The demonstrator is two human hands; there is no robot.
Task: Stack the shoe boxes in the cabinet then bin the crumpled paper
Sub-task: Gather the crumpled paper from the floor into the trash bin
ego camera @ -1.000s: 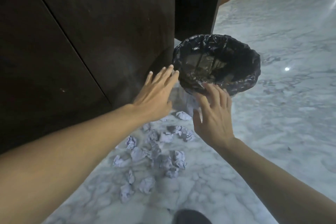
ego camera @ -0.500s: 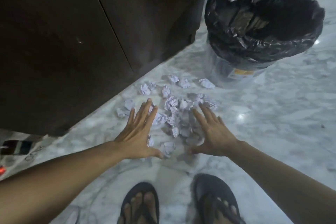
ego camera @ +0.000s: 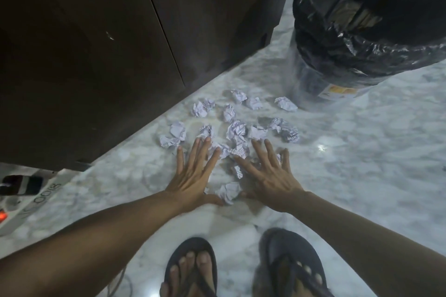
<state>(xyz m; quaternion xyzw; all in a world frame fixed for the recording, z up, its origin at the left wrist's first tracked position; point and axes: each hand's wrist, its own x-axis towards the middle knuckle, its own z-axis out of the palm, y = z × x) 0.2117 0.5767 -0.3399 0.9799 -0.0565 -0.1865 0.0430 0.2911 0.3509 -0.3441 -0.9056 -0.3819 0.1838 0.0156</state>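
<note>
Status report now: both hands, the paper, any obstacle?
Left hand and right hand open, over crumpled paper. None gripped. Bin beside it, path clear.

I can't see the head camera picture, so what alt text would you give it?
Left hand and right hand, fingers spread flat, reach down over crumpled paper balls scattered on a marble floor. A bin lined with a black bag stands upper right beside a dark wooden cabinet; sandalled feet show below.
</note>
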